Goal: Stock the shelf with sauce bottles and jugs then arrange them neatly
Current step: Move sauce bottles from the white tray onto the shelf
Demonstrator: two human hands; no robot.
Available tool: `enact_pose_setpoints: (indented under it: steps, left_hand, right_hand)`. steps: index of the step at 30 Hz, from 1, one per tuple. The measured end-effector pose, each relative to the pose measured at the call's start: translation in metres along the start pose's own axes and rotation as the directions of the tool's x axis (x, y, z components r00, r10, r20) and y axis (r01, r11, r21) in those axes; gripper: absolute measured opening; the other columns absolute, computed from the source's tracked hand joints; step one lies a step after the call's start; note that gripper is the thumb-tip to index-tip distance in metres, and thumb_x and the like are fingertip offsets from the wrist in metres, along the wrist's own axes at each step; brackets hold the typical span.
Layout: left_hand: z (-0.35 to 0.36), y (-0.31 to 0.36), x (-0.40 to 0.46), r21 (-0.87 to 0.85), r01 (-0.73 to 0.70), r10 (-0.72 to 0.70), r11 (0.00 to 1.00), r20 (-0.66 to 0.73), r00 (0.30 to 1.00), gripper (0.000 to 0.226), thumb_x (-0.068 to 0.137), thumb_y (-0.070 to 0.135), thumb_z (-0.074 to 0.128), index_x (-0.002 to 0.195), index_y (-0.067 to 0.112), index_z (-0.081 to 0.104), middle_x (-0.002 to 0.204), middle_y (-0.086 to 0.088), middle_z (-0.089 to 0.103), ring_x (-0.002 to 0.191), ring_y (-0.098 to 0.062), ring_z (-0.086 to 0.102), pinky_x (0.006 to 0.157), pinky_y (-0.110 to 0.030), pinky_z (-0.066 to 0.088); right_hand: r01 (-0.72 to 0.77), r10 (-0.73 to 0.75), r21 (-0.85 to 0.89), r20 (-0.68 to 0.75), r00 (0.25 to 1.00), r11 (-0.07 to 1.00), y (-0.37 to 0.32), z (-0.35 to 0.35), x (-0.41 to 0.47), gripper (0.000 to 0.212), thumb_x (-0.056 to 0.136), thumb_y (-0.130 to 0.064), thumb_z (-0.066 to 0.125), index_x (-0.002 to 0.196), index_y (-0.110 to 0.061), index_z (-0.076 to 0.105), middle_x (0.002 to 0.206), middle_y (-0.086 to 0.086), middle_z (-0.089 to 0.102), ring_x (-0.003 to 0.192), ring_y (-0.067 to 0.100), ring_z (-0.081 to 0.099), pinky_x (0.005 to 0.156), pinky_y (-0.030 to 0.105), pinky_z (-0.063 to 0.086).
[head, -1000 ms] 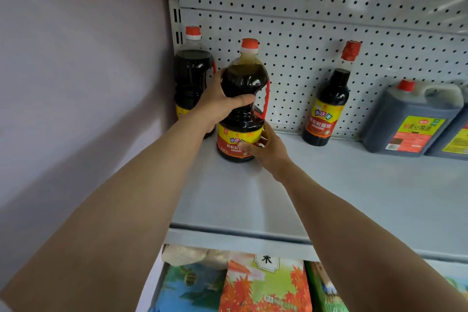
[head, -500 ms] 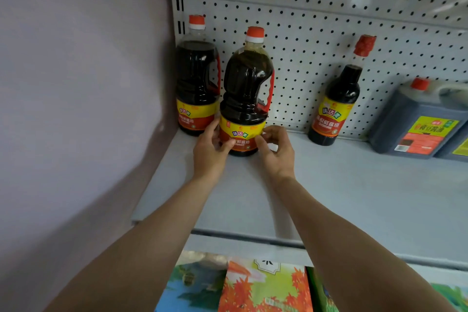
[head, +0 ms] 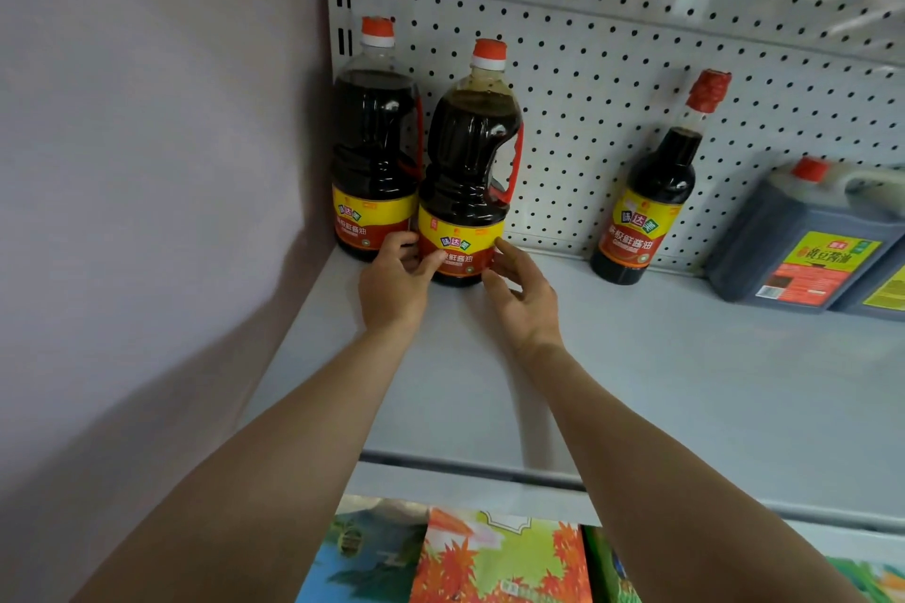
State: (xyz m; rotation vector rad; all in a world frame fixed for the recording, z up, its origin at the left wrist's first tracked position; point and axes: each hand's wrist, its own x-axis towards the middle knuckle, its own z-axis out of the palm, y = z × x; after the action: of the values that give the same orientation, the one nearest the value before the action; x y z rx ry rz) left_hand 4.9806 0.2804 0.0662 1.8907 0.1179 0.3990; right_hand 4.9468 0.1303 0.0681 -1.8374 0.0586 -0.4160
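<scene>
Two big dark sauce bottles with red caps and yellow-red labels stand side by side on the grey shelf, in its back left corner. The corner bottle is against the wall. The second bottle, with a red handle, stands upright just to its right. My left hand grips this bottle's base, thumb on the label and fingers curled between the two bottles. My right hand touches the label's right side with straight fingertips.
A slim dark bottle stands further right against the pegboard back. Right of it are a dark jug and part of another jug. Colourful bags fill the shelf below. A plain wall closes the left side.
The second bottle has come down onto the shelf beside the corner bottle. My left hand slid from its shoulder to its base. My right hand's fingers have straightened.
</scene>
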Motion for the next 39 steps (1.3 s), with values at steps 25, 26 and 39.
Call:
enact_pose_setpoints:
  steps: [25,26,39]
  left_hand:
    - [-0.009,0.001,0.002,0.073,0.076,-0.094,0.994,0.279,0.956,0.075,0.092,0.062,0.053,0.154,0.028,0.030,0.155,-0.001,0.042,0.140,-0.025,0.042,0.113,-0.043,0.037]
    - [-0.016,0.005,-0.006,0.052,0.108,-0.117,0.993,0.250,0.961,0.073,0.093,0.057,0.056,0.154,0.026,0.031,0.155,-0.003,0.042,0.140,-0.025,0.042,0.113,-0.042,0.038]
    - [-0.108,0.025,-0.193,-0.018,0.230,-0.226,0.973,0.136,0.965,0.068,0.086,0.037,0.074,0.146,0.022,0.045,0.143,-0.009,0.051,0.128,-0.024,0.052,0.104,-0.032,0.042]
  right_hand:
    - [-0.126,0.175,-0.276,0.161,0.971,0.953,-0.014,0.000,-0.004,0.052,0.105,-0.050,0.035,0.155,-0.034,0.035,0.159,0.003,0.039,0.147,0.025,0.033,0.120,0.042,0.026]
    - [-0.138,0.180,-0.258,0.146,0.973,0.956,-0.020,-0.002,-0.013,0.052,0.105,-0.048,0.040,0.155,-0.034,0.037,0.158,0.005,0.040,0.146,0.026,0.036,0.119,0.042,0.029]
    - [-0.044,0.123,-0.431,0.156,0.980,0.901,-0.053,-0.064,-0.178,0.062,0.095,-0.040,0.065,0.151,-0.026,0.042,0.141,0.011,0.055,0.120,0.026,0.059,0.103,0.038,0.047]
